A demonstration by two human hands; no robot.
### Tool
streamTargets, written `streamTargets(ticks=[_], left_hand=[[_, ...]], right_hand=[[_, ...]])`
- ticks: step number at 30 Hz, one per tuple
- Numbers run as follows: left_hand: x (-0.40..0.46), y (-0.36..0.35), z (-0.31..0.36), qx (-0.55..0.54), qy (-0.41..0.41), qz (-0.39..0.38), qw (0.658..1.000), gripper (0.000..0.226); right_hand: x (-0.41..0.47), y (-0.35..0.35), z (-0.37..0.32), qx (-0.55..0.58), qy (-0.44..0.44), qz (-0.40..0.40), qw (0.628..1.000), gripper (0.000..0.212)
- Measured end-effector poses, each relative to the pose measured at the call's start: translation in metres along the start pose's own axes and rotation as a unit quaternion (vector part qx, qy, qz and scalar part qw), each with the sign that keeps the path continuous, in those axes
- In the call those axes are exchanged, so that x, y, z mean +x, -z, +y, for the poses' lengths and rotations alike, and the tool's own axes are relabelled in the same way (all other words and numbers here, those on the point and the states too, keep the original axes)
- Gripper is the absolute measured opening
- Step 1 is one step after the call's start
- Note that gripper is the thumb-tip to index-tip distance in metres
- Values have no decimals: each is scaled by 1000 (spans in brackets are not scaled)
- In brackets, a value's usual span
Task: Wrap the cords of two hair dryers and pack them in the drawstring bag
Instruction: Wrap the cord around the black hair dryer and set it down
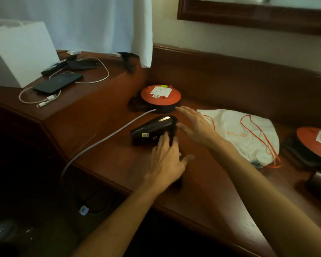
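Note:
A black hair dryer (152, 129) lies on its side in the middle of the wooden desk (202, 182), nozzle pointing left. My left hand (168, 160) rests flat over its handle end, fingers spread, hiding the handle and cord. My right hand (195, 125) hovers open just right of the dryer's rear, touching nothing. A white drawstring bag (248, 138) with orange strings lies flat on the desk to the right. I see no second hair dryer.
An orange-topped round device (160, 96) stands behind the dryer, with a grey cable (100, 141) running off the desk's left edge. A second orange-topped device (315, 143) sits at far right. The raised ledge at left holds a phone (58, 83), chargers and a white box (20, 52).

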State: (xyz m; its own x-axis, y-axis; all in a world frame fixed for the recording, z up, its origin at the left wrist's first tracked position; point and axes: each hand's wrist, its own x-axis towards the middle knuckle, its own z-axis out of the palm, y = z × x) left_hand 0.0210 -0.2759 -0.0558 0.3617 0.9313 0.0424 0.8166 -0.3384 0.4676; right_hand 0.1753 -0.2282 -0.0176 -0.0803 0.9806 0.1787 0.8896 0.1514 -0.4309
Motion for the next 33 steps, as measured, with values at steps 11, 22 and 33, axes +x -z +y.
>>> streamTargets(ticks=[11,22,33], left_hand=[[12,44,-71,29,-108,-97,989,67],[34,19,-85,105,-118,47,986,56],[53,25,-86,96,-111,16,989,57]], right_hand=[[-11,-35,11,28,-15,35,999,61],[37,-54,24,47,-1,35,998,54],[52,-44,20,49,-36,-6,998,55]])
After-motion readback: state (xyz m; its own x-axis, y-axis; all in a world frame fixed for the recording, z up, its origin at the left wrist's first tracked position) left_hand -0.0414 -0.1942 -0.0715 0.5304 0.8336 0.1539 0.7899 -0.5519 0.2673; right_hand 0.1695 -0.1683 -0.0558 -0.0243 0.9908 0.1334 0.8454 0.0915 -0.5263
